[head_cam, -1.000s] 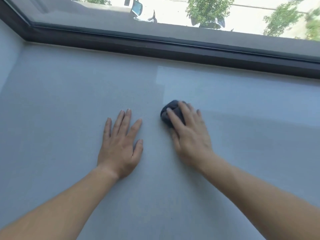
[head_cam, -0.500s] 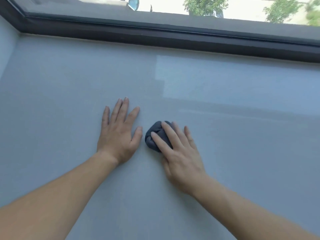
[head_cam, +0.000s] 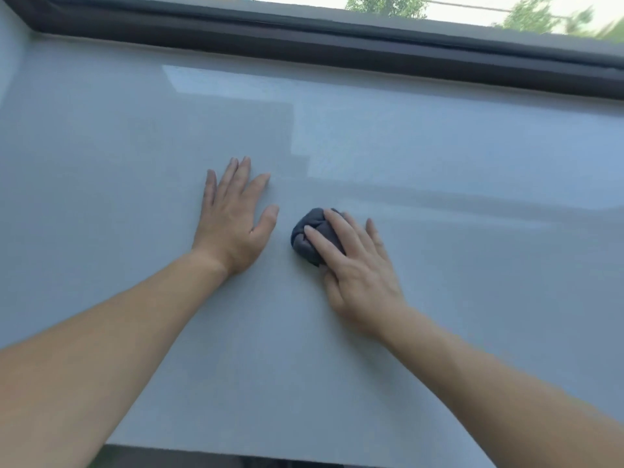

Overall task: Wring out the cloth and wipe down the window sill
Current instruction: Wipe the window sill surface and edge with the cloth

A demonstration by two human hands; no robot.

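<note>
A wide pale grey window sill (head_cam: 439, 298) fills the view. A small dark grey cloth (head_cam: 309, 236), bunched into a wad, lies on it near the middle. My right hand (head_cam: 354, 265) presses down on the cloth with the fingers spread over its top; only the cloth's left part shows. My left hand (head_cam: 233, 217) rests flat on the sill just left of the cloth, fingers apart, holding nothing, a small gap between its thumb and the cloth.
A dark window frame (head_cam: 337, 45) runs along the far edge of the sill, with glass and trees beyond. A side wall (head_cam: 8, 55) closes the far left. The sill's front edge (head_cam: 236, 452) shows at the bottom.
My right hand has drawn the cloth back towards me and to the left, close to the left hand. The view has tilted down, so the sill's front edge shows.
</note>
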